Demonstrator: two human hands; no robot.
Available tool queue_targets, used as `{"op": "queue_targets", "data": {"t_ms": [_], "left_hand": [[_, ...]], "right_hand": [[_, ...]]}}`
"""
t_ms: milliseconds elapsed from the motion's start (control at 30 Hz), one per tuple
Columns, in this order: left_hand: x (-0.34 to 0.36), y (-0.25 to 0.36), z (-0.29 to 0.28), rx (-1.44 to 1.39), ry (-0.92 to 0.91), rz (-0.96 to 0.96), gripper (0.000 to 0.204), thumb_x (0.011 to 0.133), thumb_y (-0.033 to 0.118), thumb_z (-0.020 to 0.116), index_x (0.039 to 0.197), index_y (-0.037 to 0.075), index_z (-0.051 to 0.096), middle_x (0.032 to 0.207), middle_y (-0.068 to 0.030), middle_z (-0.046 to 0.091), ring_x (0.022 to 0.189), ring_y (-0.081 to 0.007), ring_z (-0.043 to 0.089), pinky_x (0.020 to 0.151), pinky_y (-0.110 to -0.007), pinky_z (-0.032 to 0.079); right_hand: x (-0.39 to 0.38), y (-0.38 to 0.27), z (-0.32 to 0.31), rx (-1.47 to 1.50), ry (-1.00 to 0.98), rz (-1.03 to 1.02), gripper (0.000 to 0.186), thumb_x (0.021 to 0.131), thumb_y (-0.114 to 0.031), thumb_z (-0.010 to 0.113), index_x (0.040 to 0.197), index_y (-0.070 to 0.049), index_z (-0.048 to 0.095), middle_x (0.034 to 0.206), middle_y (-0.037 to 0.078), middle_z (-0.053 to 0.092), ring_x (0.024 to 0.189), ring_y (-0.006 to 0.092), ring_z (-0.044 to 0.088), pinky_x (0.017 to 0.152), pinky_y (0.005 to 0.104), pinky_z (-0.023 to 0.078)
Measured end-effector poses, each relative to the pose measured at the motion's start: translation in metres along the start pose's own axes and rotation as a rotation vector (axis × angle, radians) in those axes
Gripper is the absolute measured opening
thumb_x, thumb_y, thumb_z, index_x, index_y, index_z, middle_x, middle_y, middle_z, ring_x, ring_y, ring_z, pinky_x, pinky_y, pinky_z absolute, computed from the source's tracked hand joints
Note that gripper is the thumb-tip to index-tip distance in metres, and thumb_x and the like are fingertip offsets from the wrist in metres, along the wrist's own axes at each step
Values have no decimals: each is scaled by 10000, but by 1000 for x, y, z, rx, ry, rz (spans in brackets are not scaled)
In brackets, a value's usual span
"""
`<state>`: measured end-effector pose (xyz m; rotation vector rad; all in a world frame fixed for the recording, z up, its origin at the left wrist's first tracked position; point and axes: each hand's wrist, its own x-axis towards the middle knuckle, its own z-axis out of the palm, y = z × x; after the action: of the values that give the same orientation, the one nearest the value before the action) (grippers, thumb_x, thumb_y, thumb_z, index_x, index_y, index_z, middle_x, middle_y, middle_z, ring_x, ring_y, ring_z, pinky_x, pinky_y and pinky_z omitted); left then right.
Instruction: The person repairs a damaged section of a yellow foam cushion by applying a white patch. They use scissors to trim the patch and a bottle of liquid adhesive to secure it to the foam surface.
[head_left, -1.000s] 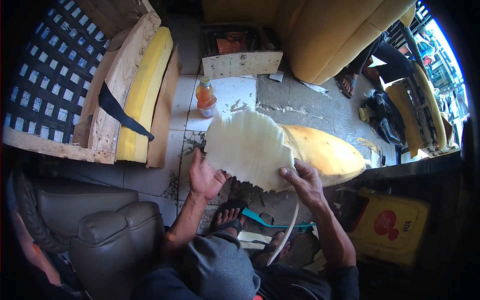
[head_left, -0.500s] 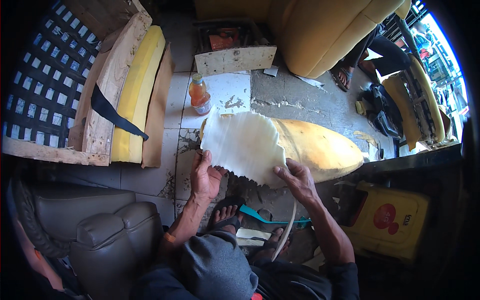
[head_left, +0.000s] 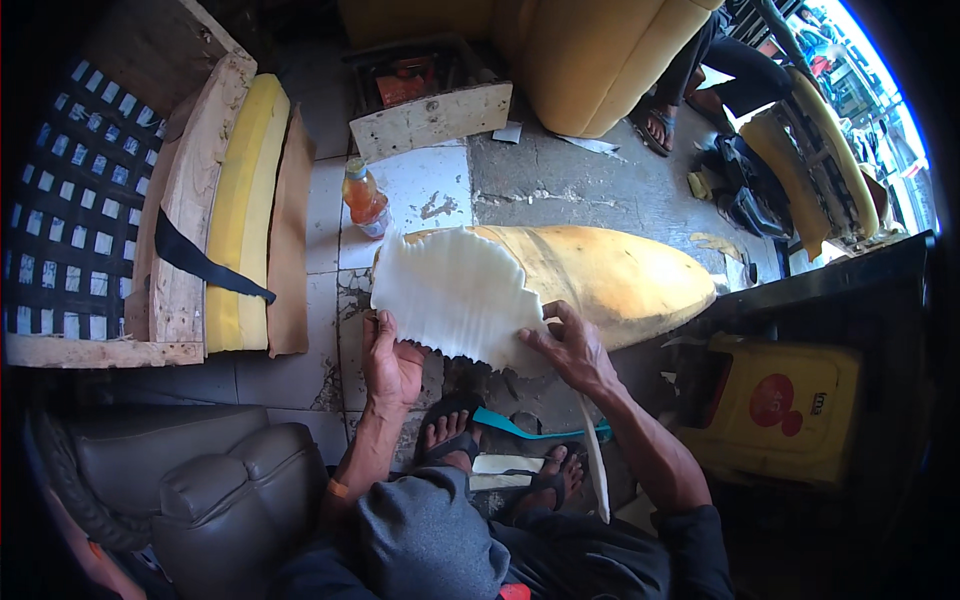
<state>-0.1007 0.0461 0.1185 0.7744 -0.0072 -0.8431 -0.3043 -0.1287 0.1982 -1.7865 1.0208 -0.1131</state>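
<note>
A thin white foam-like sheet [head_left: 455, 295] with ragged edges is stretched between my hands. My left hand [head_left: 392, 365] grips its near left corner, thumb on top and fingers behind. My right hand [head_left: 572, 348] pinches the right edge between thumb and fingers. From below that hand dangles a narrow pale strip [head_left: 594, 455]; where its upper end is held is hidden. Beneath and beyond the sheet lies a long yellowish foam cushion [head_left: 620, 275], rounded at its right end and dirty along its near side.
Left stands a wooden frame [head_left: 190, 230] with black webbing and yellow foam [head_left: 245, 215]. An orange drink bottle [head_left: 367, 205] is beyond the sheet. A brown padded seat [head_left: 225, 470] sits near left, a yellow container [head_left: 770, 410] at right. Another person's foot [head_left: 657, 130] shows far right.
The whole view has shifted slightly. The sheet lies lower and flatter against the cushion, its far edge dropped. Both hands still hold it, and the hanging strip has swung right.
</note>
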Motion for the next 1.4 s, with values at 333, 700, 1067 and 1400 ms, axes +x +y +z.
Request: {"op": "queue_targets", "data": {"t_ms": [333, 700, 1067, 1400], "left_hand": [[2, 0, 5, 67, -3, 0, 233, 1077, 250, 534, 1275, 130, 508, 1219, -57, 635, 1056, -218, 683, 792, -407, 630], [4, 3, 7, 95, 56, -24, 295, 1056, 271, 583, 1315, 139, 535, 1244, -40, 637, 1095, -202, 669, 836, -381, 615], [7, 9, 3, 94, -4, -21, 370, 1058, 272, 572, 1390, 114, 525, 1326, -73, 619, 1199, -241, 626, 976, -448, 565], [7, 6, 12, 163, 34, -8, 351, 1061, 316, 565, 1362, 139, 526, 1276, -37, 623, 1113, -201, 646, 861, -389, 588]], "right_hand": [[-9, 0, -28, -156, -48, 3, 438, 852, -287, 808, 1129, -19, 600, 975, 227, 753, 920, 319, 751, 822, 418, 570], [-7, -1, -56, -257, 22, -96, 365, 843, -214, 803, 1084, 8, 643, 990, 209, 753, 913, 334, 747, 801, 419, 580], [-12, 19, -34, -316, 69, -228, 347, 823, -221, 811, 1024, -4, 629, 974, 196, 712, 924, 381, 702, 807, 450, 549], [-9, 25, -33, -414, 71, -273, 336, 846, -253, 786, 1012, -36, 591, 947, 171, 697, 910, 392, 692, 767, 477, 536]]}}
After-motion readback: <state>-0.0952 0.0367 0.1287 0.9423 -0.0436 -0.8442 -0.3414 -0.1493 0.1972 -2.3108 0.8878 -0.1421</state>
